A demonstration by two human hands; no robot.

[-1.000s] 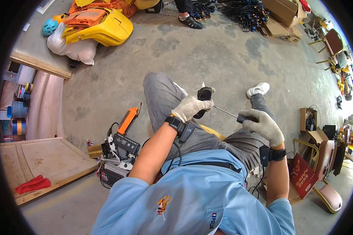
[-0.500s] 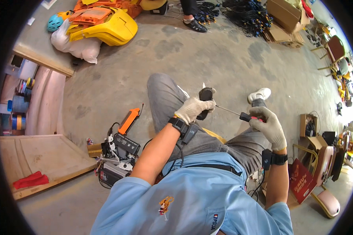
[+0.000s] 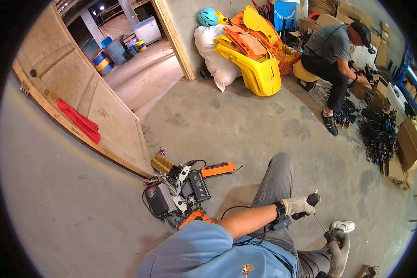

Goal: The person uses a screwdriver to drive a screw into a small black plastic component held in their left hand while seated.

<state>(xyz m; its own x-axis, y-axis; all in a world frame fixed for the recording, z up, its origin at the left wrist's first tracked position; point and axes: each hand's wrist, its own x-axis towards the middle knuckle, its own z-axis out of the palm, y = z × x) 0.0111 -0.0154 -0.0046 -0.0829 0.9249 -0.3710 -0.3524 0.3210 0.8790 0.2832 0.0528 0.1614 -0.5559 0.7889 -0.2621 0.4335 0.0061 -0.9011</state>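
While both gloved hands work low at the right of the scene, we record the left hand [image 3: 297, 205] curled tight around a small black device [image 3: 312, 200], held above the person's bent knee. Our view shows the right hand [image 3: 339, 241] closed on the dark handle of a slim screwdriver [image 3: 323, 228], whose thin shaft runs up and left to meet the device. We judge the device light and rigid, a hard casing that may slip in a fabric glove; it is best gripped around its body, as now, clear of the point where the tip bears. We judge the screwdriver stiff but thin, so it is best held at the handle. Whether the tip is seated we cannot tell. To the left, on the concrete floor [image 3: 227, 120], lies a cluster of power units and cables [image 3: 176, 194], with an orange meter [image 3: 217, 169] just beyond it. Far right, another person [image 3: 331, 51] sits working beside coiled black cables [image 3: 377, 134]
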